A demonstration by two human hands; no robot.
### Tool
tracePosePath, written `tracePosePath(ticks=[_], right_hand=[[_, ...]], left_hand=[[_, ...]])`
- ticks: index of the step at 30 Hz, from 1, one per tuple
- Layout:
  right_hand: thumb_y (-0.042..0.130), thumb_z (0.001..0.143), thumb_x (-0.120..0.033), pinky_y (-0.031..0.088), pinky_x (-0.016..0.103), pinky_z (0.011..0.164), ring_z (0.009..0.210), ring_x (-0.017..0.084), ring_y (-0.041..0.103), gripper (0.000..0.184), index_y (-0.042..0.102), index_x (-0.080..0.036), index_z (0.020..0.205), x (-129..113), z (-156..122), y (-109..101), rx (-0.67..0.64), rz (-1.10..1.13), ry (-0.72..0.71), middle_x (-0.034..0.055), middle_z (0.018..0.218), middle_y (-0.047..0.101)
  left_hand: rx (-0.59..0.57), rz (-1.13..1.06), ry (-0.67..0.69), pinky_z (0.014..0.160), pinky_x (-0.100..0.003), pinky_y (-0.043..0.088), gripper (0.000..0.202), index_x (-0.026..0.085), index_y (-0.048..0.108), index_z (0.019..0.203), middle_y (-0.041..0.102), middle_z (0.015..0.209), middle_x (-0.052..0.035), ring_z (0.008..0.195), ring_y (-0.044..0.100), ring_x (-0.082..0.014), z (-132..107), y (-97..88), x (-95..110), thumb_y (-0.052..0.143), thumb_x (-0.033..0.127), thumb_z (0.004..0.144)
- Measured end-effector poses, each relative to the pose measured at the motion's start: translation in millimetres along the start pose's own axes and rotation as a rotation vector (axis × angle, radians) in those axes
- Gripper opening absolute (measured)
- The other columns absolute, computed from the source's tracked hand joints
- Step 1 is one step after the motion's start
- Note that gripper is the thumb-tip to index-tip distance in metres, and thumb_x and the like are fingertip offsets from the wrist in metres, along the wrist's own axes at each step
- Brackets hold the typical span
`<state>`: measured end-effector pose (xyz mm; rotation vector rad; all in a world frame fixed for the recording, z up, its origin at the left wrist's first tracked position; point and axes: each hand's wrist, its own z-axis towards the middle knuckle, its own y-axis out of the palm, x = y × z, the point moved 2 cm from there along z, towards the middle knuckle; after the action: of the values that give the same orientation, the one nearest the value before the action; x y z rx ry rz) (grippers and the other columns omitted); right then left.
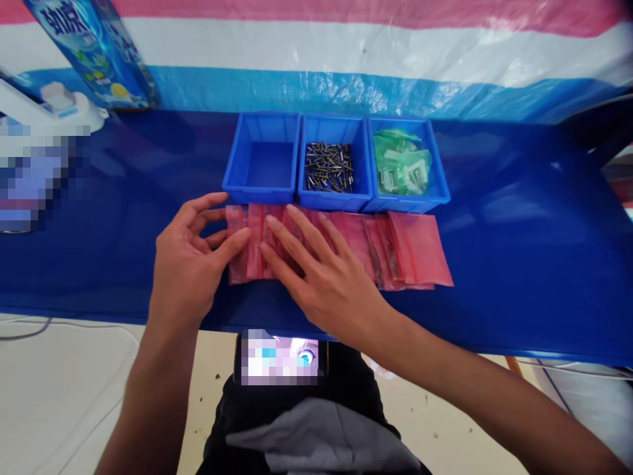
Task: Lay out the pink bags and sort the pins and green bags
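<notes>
Left hand (pixel 190 257) half-curled, right hand (pixel 321 280) spread, palm down.

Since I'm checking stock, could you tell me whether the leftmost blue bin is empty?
It is empty: the blue plastic bin shows only its bare floor and walls.

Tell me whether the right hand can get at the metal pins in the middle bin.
Probably yes: the right hand rests on the pink plastic bags just before the middle blue bin, and the metal pins lie uncovered; only the bin's low front wall is between them.
</notes>
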<state>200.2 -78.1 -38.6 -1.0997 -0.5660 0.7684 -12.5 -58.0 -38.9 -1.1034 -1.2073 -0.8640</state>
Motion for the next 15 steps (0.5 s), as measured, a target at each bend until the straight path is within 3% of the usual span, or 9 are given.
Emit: tracePosePath(ticks=[2,6,8,10,12,15], right_hand=[[0.050,0.108,-0.011,0.054,0.069,0.124,0.158,0.047,0.051,0.051,0.061,-0.006,0.158,-0.4,-0.4,2.2,-0.015,0.020,-0.018,0.0212,0.169,0.053],[0.061,0.109,-0.021,0.048,0.072,0.128,0.162,0.050,0.044,0.055,0.057,-0.014,0.163,0.6,-5.7,-10.5,-0.026,0.076,-0.016,0.0223,0.171,0.050],[0.070,0.108,-0.033,0.043,0.074,0.131,0.167,0.051,0.035,0.061,0.056,-0.017,0.165,6.6,-16.2,-28.7,-0.004,0.117,0.026,0.0230,0.175,0.045],[0.073,0.106,-0.034,0.043,0.068,0.135,0.167,0.044,0.040,0.064,0.055,-0.011,0.163,19.1,-35.9,-49.0,0.004,0.156,0.074,0.0212,0.173,0.049],[0.078,0.102,-0.024,0.051,0.057,0.133,0.160,0.035,0.052,0.061,0.059,-0.014,0.159,37.9,-63.3,-65.4,0.058,0.181,0.139,0.0167,0.163,0.062],[0.082,0.099,-0.024,0.049,0.062,0.133,0.162,0.037,0.050,0.073,0.053,-0.019,0.166,64.8,-104.8,-70.3,0.014,0.146,0.175,0.0138,0.167,0.058]], left_hand=[[0.030,0.009,0.023,0.104,-0.041,0.073,0.071,0.025,0.070,0.133,0.077,0.121,0.0001,0.105,0.080,-0.0205,0.5,-0.5,-6.5,0.101,0.046,0.073],[0.051,0.182,0.072,0.088,-0.042,0.076,0.056,0.027,0.070,0.130,0.072,0.131,-0.0050,0.108,0.080,-0.0253,-5.6,0.3,-8.0,0.095,0.040,0.082],[0.102,0.368,0.229,0.101,-0.047,0.073,0.041,0.027,0.072,0.130,0.066,0.142,-0.0068,0.127,0.074,-0.0302,-13.1,0.2,0.0,0.086,0.041,0.094],[0.125,0.559,0.494,0.121,-0.052,0.063,0.028,0.025,0.074,0.129,0.063,0.147,-0.0073,0.142,0.065,-0.0322,-22.6,1.6,9.5,0.077,0.035,0.103],[-0.041,0.678,0.742,0.131,-0.057,0.054,0.030,0.024,0.072,0.134,0.064,0.150,-0.0090,0.150,0.059,-0.0333,-30.9,6.7,13.0,0.075,0.030,0.105],[-0.437,0.753,0.910,0.134,-0.064,0.050,0.053,0.019,0.056,0.156,0.051,0.169,-0.0176,0.166,0.044,-0.0376,-37.3,15.4,4.7,0.072,0.033,0.107]])
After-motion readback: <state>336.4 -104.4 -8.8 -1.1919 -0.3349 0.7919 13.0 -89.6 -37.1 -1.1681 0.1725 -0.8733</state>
